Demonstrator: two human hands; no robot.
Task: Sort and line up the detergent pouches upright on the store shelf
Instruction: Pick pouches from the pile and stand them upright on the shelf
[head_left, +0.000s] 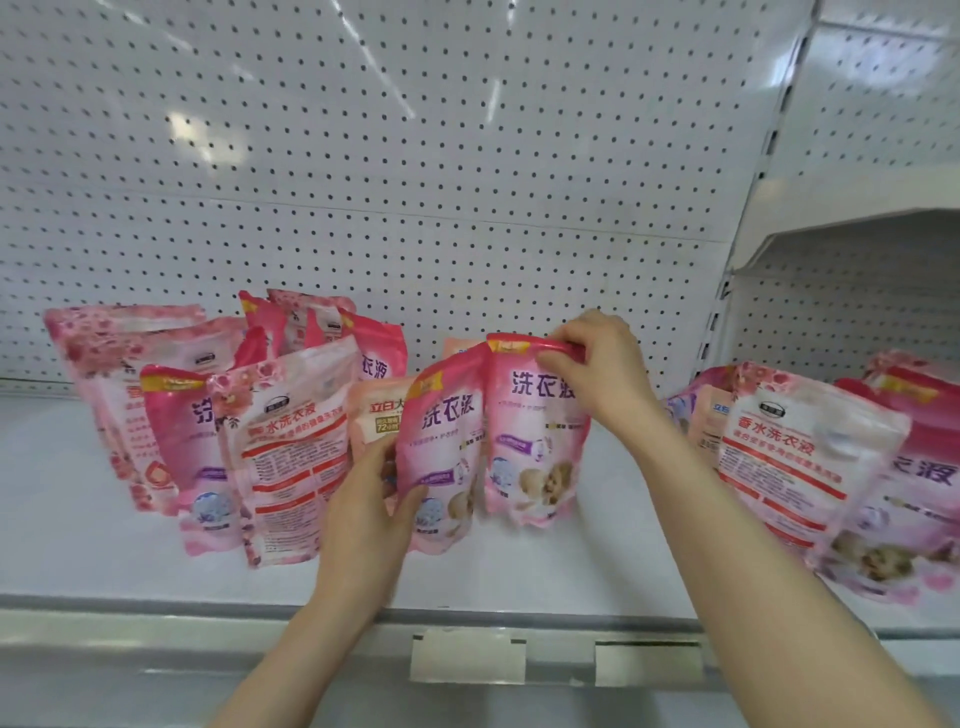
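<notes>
Two pink detergent pouches stand side by side at the middle of the white shelf. My right hand pinches the top edge of the right pouch. My left hand grips the lower left side of the left pouch. A peach pouch stands just behind them. To the left, several pink pouches stand in a loose cluster, some leaning. At the right, several more pouches lean and overlap.
A white pegboard back wall rises behind the shelf. The shelf's front rail carries two blank label holders. A second shelf bay adjoins on the right, past a slotted upright.
</notes>
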